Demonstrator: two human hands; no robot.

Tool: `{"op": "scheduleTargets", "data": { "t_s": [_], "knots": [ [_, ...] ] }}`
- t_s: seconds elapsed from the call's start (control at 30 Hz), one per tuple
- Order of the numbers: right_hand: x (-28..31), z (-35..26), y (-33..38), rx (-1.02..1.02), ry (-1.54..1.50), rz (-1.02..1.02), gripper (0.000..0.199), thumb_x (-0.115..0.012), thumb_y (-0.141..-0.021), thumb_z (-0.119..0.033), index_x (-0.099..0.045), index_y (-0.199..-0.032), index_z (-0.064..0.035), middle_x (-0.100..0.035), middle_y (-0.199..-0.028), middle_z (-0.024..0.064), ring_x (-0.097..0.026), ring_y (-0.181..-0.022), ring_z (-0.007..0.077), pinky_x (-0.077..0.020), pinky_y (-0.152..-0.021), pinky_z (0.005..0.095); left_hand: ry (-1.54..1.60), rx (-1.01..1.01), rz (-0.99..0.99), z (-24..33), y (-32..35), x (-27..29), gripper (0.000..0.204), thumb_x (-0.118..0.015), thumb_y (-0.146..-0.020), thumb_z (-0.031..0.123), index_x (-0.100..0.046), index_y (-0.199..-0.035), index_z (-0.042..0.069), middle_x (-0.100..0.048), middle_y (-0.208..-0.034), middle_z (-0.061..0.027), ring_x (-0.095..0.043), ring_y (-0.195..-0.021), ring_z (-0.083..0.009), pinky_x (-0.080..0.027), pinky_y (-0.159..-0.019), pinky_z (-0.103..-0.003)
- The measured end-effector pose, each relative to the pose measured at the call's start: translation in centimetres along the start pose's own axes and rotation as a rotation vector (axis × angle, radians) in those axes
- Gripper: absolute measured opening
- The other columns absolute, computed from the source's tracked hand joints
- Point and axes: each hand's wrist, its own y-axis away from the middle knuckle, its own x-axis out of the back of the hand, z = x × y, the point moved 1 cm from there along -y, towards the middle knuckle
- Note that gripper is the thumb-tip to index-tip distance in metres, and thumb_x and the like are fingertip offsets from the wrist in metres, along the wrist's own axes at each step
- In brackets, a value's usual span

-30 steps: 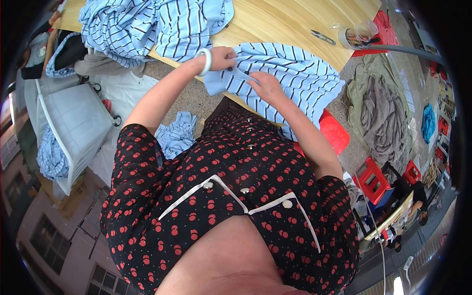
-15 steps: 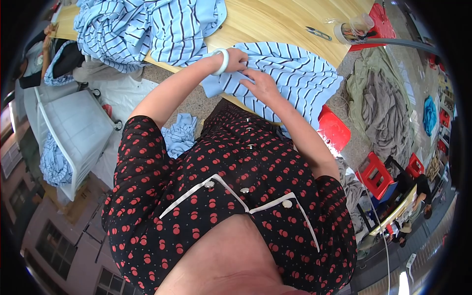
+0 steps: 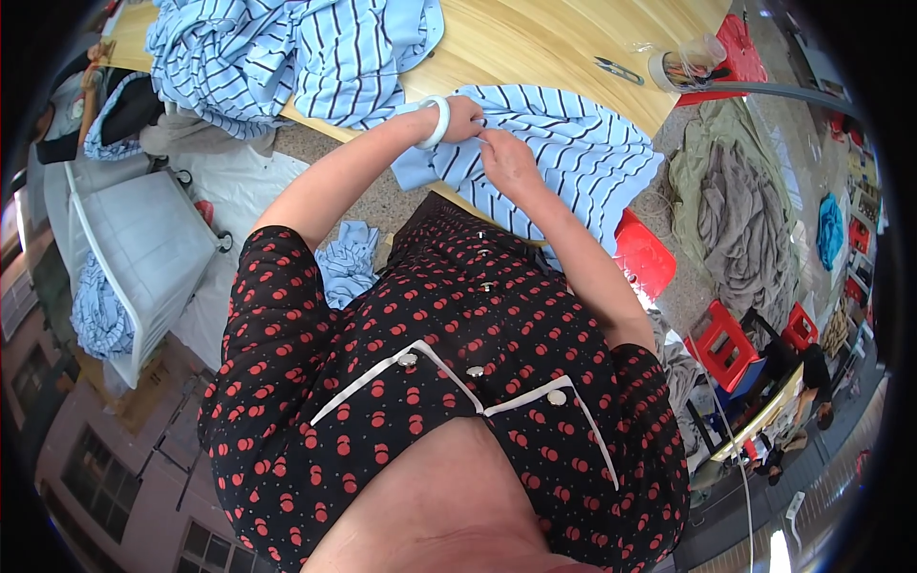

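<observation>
At the near edge of a wooden worktable, a left hand and right hand both pinch a blue striped garment, fingers closed on its fabric. More striped garments lie heaped on the table's left; scissors rest toward its right.

No labels, signs or screens show; only a clear plastic packet lies far right on the wooden table.
</observation>
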Motion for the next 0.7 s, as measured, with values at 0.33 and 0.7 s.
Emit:
{"op": "scheduleTargets", "data": {
  "t_s": [0.33,0.7],
  "knots": [
    [0.7,-0.4,0.1,-0.001,-0.077,0.19,0.013,-0.048,-0.069,-0.004,-0.056,-0.079,-0.0015,-0.055,-0.074,0.0171,-0.053,-0.069,0.0329,-0.0425,-0.062,0.0393,0.171,0.027,0.194,-0.1,0.2,-1.0,0.024,-0.049,-0.072,0.023,-0.055,-0.071,0.0,-0.056,-0.069,-0.0188,-0.053,-0.064,-0.0312,-0.041,-0.059,-0.035],
    [0.7,-0.1,-0.2,-0.084,-0.144,0.212,0.012,-0.051,-0.067,-0.005,-0.056,-0.078,-0.0011,-0.056,-0.074,0.0178,-0.054,-0.07,0.0326,-0.0431,-0.062,0.0383,0.246,0.066,0.226,0.2,0.5,-1.4,0.024,-0.049,-0.073,0.021,-0.055,-0.07,-0.001,-0.056,-0.067,-0.0185,-0.052,-0.06,-0.0275,-0.04,-0.057,-0.033]
  ]
}}
